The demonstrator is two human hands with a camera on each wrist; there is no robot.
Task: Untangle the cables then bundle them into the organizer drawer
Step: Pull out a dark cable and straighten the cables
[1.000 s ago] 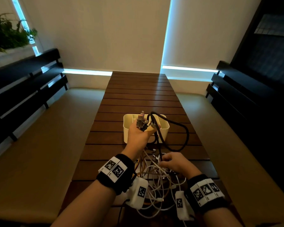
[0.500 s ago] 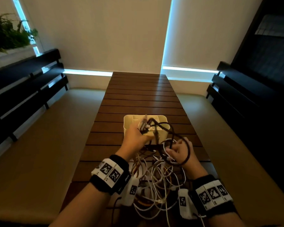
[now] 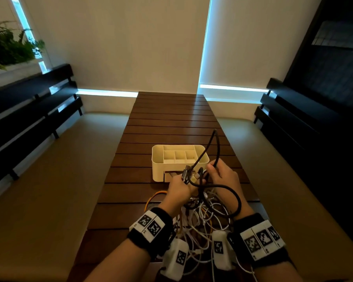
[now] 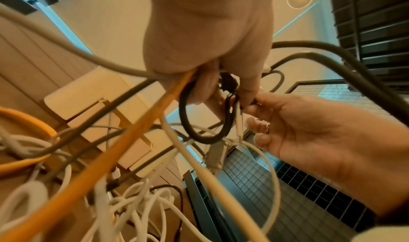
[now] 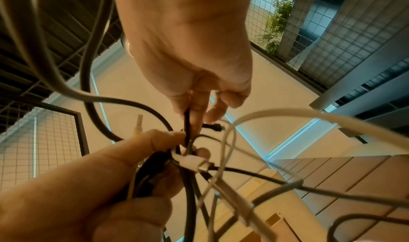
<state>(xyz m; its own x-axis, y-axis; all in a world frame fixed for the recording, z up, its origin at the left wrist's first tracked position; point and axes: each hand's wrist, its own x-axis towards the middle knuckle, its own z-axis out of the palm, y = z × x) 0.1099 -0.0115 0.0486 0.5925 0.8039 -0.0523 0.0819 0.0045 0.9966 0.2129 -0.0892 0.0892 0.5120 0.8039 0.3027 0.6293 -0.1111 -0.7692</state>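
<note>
A cream organizer (image 3: 157, 159) with open compartments stands mid-table, its drawer slightly pulled out in front. Just before it my left hand (image 3: 186, 179) grips a bunch of cable ends (image 4: 225, 86), among them an orange cable (image 4: 132, 149) and a thick black cable (image 3: 238, 202). My right hand (image 3: 211, 166) pinches that black cable (image 5: 187, 123) right beside the left hand's fingers (image 5: 168, 137). The black cable arcs up over the organizer and loops back over my right wrist. A tangle of white cables (image 3: 204, 222) lies on the table under both hands.
The slatted wooden table (image 3: 171, 119) stretches away beyond the organizer. Cushioned benches (image 3: 49, 180) with dark slatted backs run along both sides. An orange cable loop (image 3: 151, 198) lies left of the tangle.
My right hand left the tangle, rose and came forward to the left hand, taking the black cable. The left hand sank a little toward the organizer's front.
</note>
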